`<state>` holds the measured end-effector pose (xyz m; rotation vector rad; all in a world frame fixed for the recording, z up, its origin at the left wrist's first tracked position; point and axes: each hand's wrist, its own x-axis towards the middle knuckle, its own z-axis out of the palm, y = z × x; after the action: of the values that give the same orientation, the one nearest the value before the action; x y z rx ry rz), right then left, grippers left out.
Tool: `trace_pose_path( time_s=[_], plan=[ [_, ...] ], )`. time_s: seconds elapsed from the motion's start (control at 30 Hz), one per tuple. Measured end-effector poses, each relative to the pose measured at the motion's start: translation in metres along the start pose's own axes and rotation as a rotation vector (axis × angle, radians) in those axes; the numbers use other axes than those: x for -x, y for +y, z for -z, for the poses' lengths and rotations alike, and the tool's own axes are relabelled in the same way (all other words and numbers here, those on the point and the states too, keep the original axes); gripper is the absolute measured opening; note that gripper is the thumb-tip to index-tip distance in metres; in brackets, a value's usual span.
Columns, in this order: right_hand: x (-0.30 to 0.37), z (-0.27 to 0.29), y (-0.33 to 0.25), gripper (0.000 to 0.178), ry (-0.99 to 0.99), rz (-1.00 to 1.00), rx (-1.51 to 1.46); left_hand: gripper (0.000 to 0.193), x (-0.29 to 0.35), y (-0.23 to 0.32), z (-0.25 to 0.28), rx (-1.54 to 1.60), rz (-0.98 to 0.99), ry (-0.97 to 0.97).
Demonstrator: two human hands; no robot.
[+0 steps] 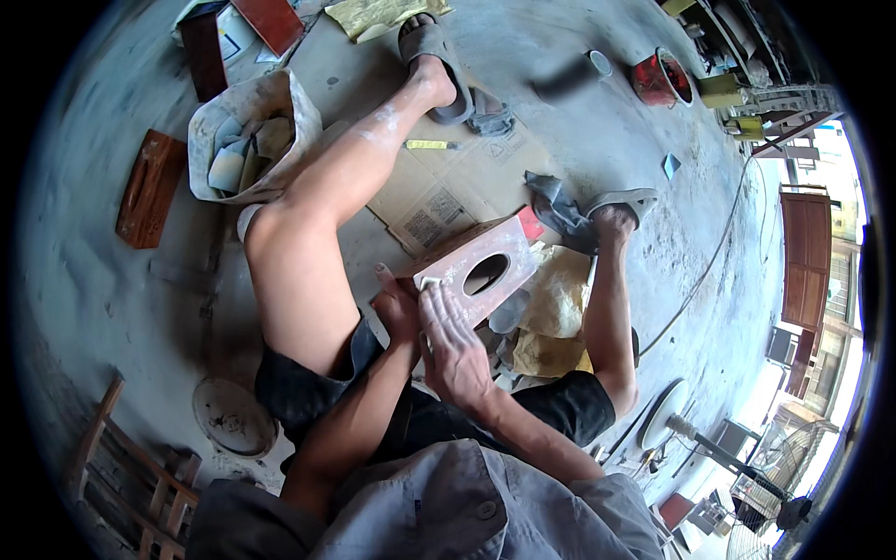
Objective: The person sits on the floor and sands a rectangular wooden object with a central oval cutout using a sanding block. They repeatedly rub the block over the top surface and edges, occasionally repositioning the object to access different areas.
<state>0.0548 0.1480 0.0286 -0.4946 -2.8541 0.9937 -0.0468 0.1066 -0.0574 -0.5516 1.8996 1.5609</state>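
A wooden tissue box (509,287) with an oval hole in its top is tilted between my legs, its surface dusted white. My left hand (398,306) grips its near left end, thumb up along the side. On the top face, beside the hole, lie the fingers of my right hand (455,347), pressed together and white with dust. A small pale piece shows at their tips; its kind is unclear. Yellowish sandpaper sheets (558,294) lie beneath the box. Cardboard (448,201) is spread on the floor beyond it.
A whitish bucket (308,117) holding sandpaper scraps stands left of my knee, near a reddish-brown wooden box (154,187). A red bucket (661,79) is at the far right. Grey cloth (557,207) lies by my right foot. A cable (714,257) crosses the floor; a fan (784,467) stands lower right.
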Motion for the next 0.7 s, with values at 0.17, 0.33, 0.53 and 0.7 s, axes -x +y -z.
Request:
trace_pose_path(
  time_s=[0.17,0.33,0.53,0.7],
  plan=[
    [-0.03,-0.003,0.037,0.06,0.168,-0.24,0.036,0.072,-0.008,-0.021,-0.009,0.222,-0.062,0.008],
    [-0.031,-0.008,0.023,0.058,0.115,-0.044,-0.021,0.08,-0.007,-0.019,0.004,0.032,0.016,-0.019],
    [-0.106,-0.013,0.101,0.068,0.356,-0.335,0.006,0.085,-0.011,-0.035,-0.01,0.242,-0.032,0.012],
    [-0.105,-0.025,0.027,0.076,0.207,-0.075,-0.088,0.075,-0.02,-0.039,0.0,-0.188,-0.558,0.064]
  ],
)
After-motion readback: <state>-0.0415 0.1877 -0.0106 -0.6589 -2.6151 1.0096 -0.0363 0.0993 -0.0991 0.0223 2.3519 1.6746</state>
